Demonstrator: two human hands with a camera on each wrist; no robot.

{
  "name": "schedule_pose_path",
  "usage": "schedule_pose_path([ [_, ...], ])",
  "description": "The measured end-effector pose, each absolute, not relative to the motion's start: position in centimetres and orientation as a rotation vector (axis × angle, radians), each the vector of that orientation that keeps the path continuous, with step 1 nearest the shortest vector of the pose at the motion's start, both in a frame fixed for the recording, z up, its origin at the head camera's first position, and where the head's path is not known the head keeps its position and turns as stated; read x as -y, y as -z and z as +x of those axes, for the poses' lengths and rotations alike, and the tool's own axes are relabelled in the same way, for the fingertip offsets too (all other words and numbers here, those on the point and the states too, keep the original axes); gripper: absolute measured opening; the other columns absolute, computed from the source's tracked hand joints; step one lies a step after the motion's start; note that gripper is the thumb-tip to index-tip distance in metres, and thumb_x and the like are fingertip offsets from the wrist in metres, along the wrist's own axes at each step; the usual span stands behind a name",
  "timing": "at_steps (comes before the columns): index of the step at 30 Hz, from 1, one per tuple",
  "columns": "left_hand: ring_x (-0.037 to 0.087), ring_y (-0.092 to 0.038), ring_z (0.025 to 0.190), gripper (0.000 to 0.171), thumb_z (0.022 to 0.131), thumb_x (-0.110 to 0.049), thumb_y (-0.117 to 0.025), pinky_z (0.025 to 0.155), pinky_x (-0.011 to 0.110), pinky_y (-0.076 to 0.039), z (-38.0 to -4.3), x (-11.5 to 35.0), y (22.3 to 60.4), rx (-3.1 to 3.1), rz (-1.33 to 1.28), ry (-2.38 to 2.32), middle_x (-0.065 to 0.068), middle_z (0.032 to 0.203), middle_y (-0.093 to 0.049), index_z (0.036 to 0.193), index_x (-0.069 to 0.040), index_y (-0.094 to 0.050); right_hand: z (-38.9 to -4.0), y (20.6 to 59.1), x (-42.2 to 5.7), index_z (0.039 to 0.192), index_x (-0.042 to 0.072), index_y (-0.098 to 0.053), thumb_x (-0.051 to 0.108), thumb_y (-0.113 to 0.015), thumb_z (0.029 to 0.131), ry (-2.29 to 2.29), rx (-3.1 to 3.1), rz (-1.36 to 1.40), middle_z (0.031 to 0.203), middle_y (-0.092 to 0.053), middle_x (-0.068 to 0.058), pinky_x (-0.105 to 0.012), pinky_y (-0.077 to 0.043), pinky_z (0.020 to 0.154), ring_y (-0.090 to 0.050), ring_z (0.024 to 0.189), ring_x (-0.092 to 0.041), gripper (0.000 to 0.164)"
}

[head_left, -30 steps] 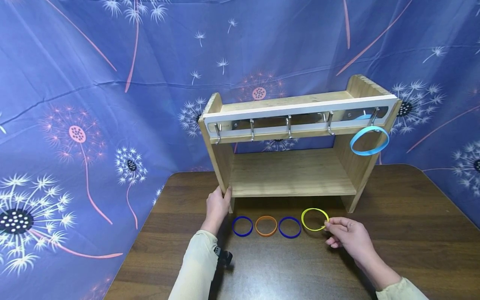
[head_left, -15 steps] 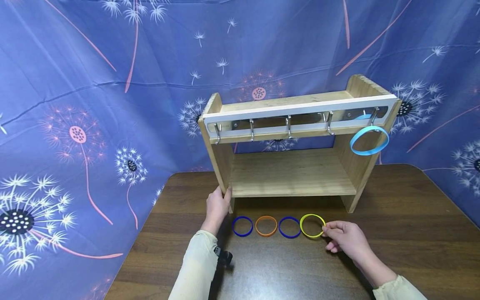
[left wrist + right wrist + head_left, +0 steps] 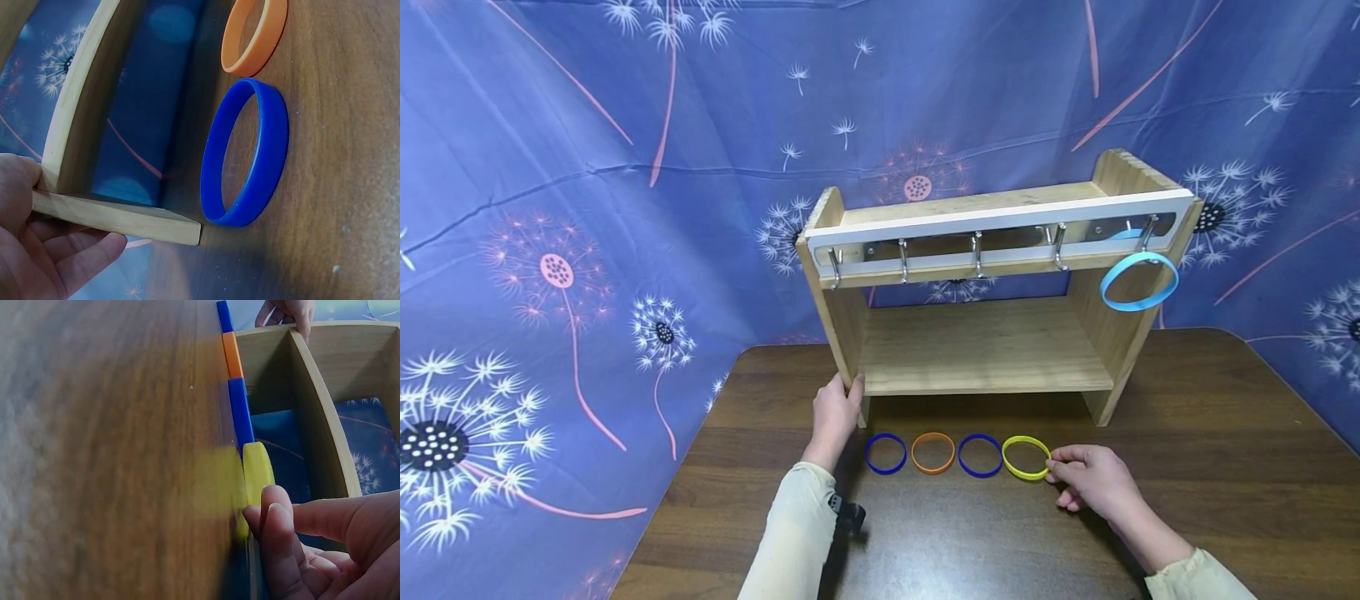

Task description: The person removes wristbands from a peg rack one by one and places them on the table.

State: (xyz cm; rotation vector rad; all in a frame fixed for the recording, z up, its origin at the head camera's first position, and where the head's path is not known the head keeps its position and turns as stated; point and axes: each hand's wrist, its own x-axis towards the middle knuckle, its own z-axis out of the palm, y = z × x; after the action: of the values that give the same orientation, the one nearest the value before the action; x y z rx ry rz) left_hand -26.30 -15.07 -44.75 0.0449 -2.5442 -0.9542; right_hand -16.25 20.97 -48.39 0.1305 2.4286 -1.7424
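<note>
My right hand (image 3: 1096, 482) pinches the right edge of a yellow wristband (image 3: 1026, 477) between thumb and fingertips. In the right wrist view the yellow wristband (image 3: 257, 465) is low at the table surface, at the end of a row. To its left lie a blue wristband (image 3: 980, 475), an orange wristband (image 3: 933, 472) and another blue wristband (image 3: 886, 472). My left hand (image 3: 836, 417) grips the lower left side panel of a wooden shelf (image 3: 985, 346). The left wrist view has fingers of that hand (image 3: 37, 250) around the panel (image 3: 144, 224).
Across the shelf's top front runs a white-edged rail (image 3: 1000, 218) with several metal hooks. A light blue wristband (image 3: 1138, 306) hangs from the rightmost hook. The shelf stands on a dark wooden table (image 3: 940, 542), before a blue dandelion-patterned cloth (image 3: 715, 100).
The right hand has brought the yellow wristband down and slightly left, from tilted above the table to level beside the right blue wristband. The left hand has stayed on the shelf.
</note>
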Motion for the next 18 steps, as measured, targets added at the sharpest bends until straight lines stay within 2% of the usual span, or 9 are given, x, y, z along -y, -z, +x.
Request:
schedule_pose_path([
  [18,0.042,-0.065,0.073,0.028,0.095,-0.033,-0.058,0.068,0.053,-0.048,-26.4,15.1,45.0,2.544,0.049,0.947,0.012,0.068,-0.064,0.082,-0.009,-0.063,-15.9,46.9,-22.3,0.124,-0.018,-0.051,0.006,-0.059,0.093,1.767,-2.473,0.117,0.093,-0.071,-0.019,-0.031,-0.054,0.051,-0.064,0.054,-0.020,0.039],
])
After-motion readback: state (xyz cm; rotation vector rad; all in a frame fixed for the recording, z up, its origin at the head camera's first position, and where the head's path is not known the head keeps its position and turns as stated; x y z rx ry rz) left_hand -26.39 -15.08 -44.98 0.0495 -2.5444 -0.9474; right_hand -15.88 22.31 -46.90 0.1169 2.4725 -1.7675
